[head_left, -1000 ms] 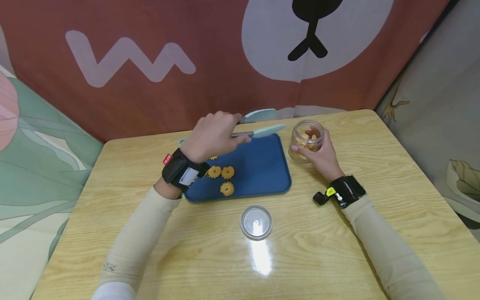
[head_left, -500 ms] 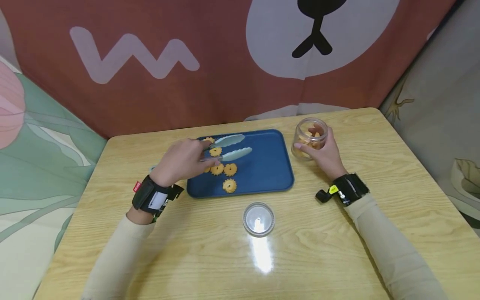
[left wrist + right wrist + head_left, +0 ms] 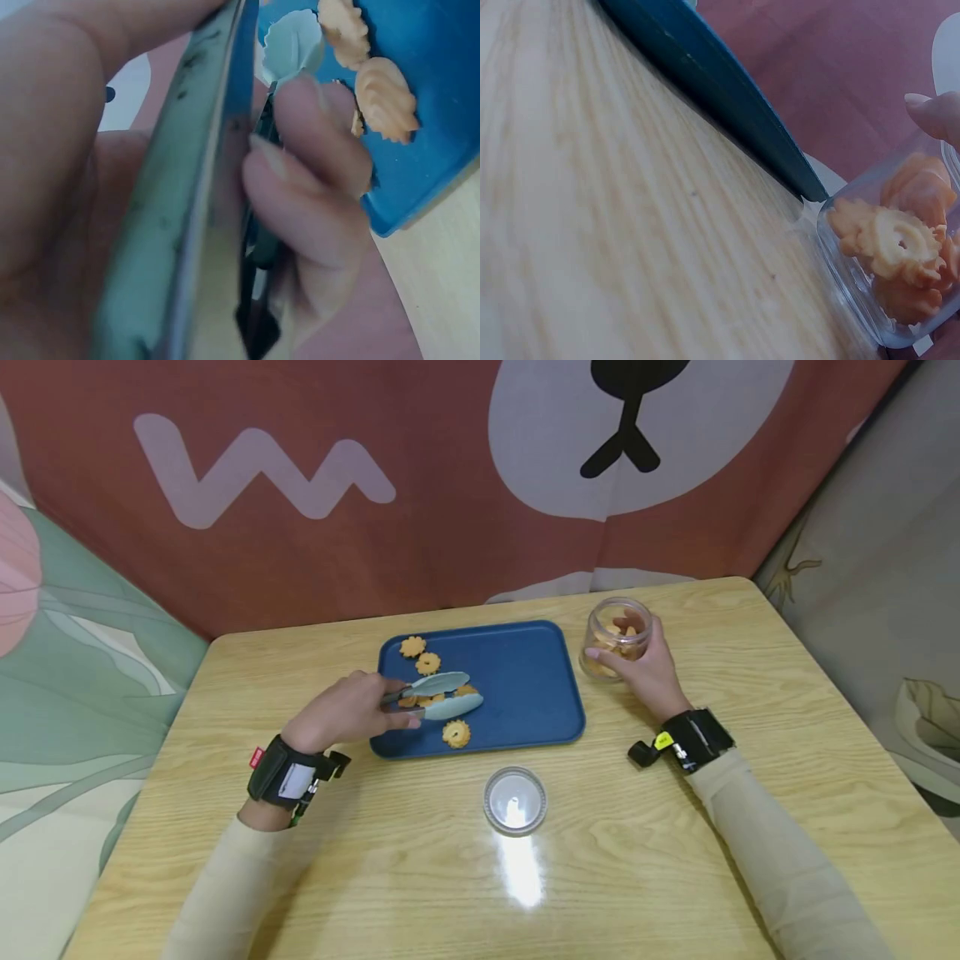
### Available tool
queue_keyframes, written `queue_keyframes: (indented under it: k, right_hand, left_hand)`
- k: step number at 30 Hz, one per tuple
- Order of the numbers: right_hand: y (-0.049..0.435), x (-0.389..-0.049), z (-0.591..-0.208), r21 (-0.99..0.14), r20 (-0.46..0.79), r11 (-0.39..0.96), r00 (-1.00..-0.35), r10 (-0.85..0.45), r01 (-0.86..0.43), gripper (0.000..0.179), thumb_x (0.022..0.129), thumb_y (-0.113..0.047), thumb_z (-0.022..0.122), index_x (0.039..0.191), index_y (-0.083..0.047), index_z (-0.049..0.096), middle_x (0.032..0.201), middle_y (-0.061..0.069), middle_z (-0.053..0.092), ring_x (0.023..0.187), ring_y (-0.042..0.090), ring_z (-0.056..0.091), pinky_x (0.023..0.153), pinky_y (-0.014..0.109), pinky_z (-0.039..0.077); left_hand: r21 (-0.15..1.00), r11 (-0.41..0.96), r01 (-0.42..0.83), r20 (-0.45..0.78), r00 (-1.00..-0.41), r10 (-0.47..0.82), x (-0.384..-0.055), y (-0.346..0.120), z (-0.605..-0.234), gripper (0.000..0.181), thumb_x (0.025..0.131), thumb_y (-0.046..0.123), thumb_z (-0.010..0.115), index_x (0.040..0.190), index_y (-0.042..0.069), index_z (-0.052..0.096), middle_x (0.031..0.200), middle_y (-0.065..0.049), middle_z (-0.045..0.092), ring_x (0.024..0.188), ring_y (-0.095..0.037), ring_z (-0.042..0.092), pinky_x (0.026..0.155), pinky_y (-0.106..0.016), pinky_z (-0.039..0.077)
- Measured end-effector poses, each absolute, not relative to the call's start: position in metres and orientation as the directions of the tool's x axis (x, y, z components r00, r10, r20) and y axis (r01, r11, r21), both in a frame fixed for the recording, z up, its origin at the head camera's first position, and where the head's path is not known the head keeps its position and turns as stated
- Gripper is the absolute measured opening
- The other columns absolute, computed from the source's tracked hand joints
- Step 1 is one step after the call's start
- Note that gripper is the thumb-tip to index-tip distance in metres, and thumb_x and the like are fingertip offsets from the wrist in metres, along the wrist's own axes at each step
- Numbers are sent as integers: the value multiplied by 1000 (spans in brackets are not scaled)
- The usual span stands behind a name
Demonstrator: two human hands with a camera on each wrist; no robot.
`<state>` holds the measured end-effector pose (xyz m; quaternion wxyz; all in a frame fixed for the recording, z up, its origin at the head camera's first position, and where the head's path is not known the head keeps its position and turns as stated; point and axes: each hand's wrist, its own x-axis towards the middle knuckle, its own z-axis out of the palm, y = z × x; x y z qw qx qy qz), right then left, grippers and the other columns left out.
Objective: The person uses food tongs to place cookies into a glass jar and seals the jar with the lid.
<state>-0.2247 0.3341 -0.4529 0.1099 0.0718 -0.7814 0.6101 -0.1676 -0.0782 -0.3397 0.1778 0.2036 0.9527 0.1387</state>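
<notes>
L hand (image 3: 341, 714) grips tongs (image 3: 435, 693), tips narrowed, prob. round a cookie (image 3: 431, 700) on the tray (image 3: 525, 693), while R hand (image 3: 648, 672) wraps the jar (image 3: 617, 639) to steady it.

The right half of the blue tray (image 3: 525, 693) lies bare, giving open passage between the tongs (image 3: 438, 693) and the jar (image 3: 617, 639). Cookies (image 3: 420, 656) crowd the tray's left part, under and beside the tong tips. On the surface (image 3: 675, 860) a clear lid (image 3: 514, 800) sits just in front of the tray. The left hand (image 3: 341, 714) blocks the tray's left corner; the right hand (image 3: 648, 672) guards the jar's near side.
</notes>
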Motion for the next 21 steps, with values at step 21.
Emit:
queue_keyframes:
  k: [21]
  right_hand:
    - [333,-225,-452,-937,255,252,-967,20,-242,81,76,-26,80,139,-26,30,132,6,44,119,19,40,96,42,36]
  left_hand:
    - [231,831,506,-13,-852,523,-156,-83,-348,39,87,37,67,117,13,67,48,6,47,38,-9,39,38,-27,29]
